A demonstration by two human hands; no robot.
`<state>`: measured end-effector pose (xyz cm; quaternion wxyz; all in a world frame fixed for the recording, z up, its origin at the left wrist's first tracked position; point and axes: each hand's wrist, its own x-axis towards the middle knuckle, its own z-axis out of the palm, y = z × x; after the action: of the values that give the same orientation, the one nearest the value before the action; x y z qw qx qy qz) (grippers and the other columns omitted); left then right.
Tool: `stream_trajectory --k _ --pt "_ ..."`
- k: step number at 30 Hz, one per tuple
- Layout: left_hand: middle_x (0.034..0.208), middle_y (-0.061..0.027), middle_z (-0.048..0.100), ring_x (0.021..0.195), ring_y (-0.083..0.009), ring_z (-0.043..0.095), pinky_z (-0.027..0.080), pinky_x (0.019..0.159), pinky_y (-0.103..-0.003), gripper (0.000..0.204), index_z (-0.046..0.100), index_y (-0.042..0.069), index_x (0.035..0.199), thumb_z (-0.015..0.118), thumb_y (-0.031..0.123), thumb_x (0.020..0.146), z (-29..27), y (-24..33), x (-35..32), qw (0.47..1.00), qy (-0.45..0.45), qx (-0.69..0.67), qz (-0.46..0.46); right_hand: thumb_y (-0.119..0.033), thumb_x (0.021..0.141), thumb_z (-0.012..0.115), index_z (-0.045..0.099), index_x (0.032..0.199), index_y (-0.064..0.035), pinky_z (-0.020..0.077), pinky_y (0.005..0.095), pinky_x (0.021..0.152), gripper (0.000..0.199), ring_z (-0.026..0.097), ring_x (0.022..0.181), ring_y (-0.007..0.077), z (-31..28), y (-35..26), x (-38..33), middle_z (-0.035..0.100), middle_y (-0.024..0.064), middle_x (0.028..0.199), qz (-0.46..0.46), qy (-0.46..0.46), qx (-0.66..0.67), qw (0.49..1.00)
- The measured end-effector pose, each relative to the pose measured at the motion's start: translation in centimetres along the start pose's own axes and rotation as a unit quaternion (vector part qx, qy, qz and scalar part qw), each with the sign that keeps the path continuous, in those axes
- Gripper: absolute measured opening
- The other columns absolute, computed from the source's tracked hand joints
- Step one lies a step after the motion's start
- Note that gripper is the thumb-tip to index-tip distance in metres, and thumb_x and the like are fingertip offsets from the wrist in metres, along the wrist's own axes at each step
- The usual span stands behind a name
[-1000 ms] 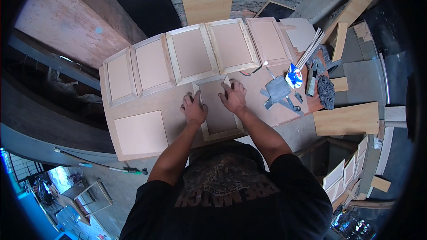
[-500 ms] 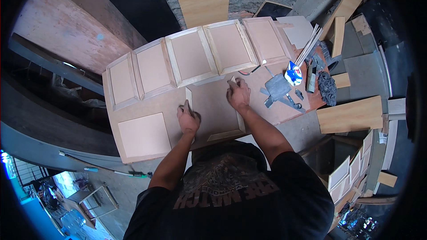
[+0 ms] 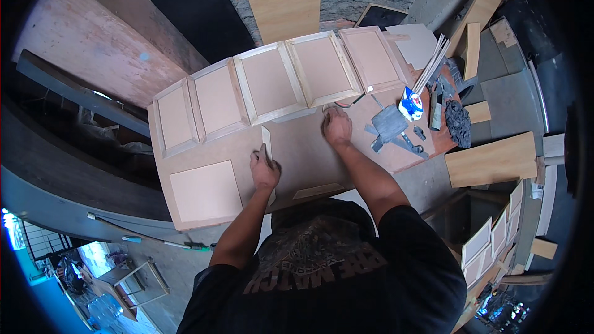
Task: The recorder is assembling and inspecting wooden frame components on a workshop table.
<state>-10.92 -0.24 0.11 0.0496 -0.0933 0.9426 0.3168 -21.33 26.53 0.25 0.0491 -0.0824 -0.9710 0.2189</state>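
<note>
- While your hands press down, the worktable [image 3: 185, 210] carries four framed panels [image 3: 266, 83] in a row beyond them.
- Your right hand [image 3: 336, 127] lies flat on the brown board [image 3: 306, 158], fingers loosely spread.
- Your left hand [image 3: 264, 170] closes on the thin wooden strip [image 3: 267, 142] at that board's left edge.

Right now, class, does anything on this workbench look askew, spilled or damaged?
Nothing looks damaged or spilled. The four framed panels lie in a tidy row. Only the tools by the right hand lie scattered; the left hand grips a strip.
</note>
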Motion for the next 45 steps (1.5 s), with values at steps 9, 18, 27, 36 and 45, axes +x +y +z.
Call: stream_trajectory --k 9,18,27,36,45 --pt "0.137 -0.0216 0.050 0.129 -0.0411 0.050 0.041 0.114 -0.046 0.072 0.046 0.008 0.157 0.069 0.009 0.089 -0.5 0.4 -0.2 1.000 -0.018 -0.009 -0.016 -0.015 0.091 0.063 0.072 0.106 -0.0156 0.0457 0.0489 0.101 0.018 0.064 0.117 0.0315 -0.3 -0.4 0.4 0.069 0.0064 0.118 -0.036 -0.022 -0.019 0.999" --pt "0.136 -0.0236 0.051 0.128 -0.0417 0.052 0.043 0.114 -0.045 0.074 0.046 0.008 0.157 0.071 0.009 0.087 -0.5 0.3 0.1 1.000 -0.015 -0.007 -0.010 -0.013 0.090 0.062 0.071 0.103 -0.0155 0.0467 0.0483 0.095 0.016 0.065 0.110 0.0319 -0.5 0.1 -1.1 0.070 0.0064 0.112 -0.081 -0.006 -0.015 0.997" --pt "0.138 -0.0250 0.051 0.129 -0.0431 0.053 0.045 0.113 -0.045 0.079 0.045 0.009 0.158 0.073 0.010 0.084 -0.5 -0.7 -0.2 1.000 -0.022 -0.006 -0.005 -0.012 0.087 0.067 0.071 0.109 -0.0120 0.0464 0.0506 0.097 0.022 0.060 0.119 0.0329 -0.6 -2.4 -4.0 0.067 0.0090 0.121 -0.166 0.021 0.033 0.985" --pt "0.145 -0.0261 0.047 0.133 -0.0429 0.054 0.046 0.115 -0.045 0.088 0.038 0.013 0.162 0.077 0.014 0.084 -1.1 -0.4 -2.6 0.996 -0.077 -0.004 -0.038 -0.011 0.093 0.060 0.074 0.108 -0.0104 0.0434 0.0516 0.109 0.021 0.062 0.124 0.0324 2.0 -2.8 -3.1 0.068 0.0114 0.128 -0.209 -0.085 0.015 0.974" --pt "0.150 -0.0277 0.044 0.136 -0.0444 0.052 0.046 0.117 -0.045 0.090 0.035 0.014 0.164 0.078 0.015 0.085 -0.6 -0.8 -3.8 0.996 -0.063 0.005 -0.057 -0.009 0.090 0.061 0.075 0.108 -0.0123 0.0458 0.0472 0.102 0.023 0.064 0.115 0.0284 0.3 -0.6 -3.9 0.070 0.0061 0.118 -0.241 -0.089 0.008 0.966"
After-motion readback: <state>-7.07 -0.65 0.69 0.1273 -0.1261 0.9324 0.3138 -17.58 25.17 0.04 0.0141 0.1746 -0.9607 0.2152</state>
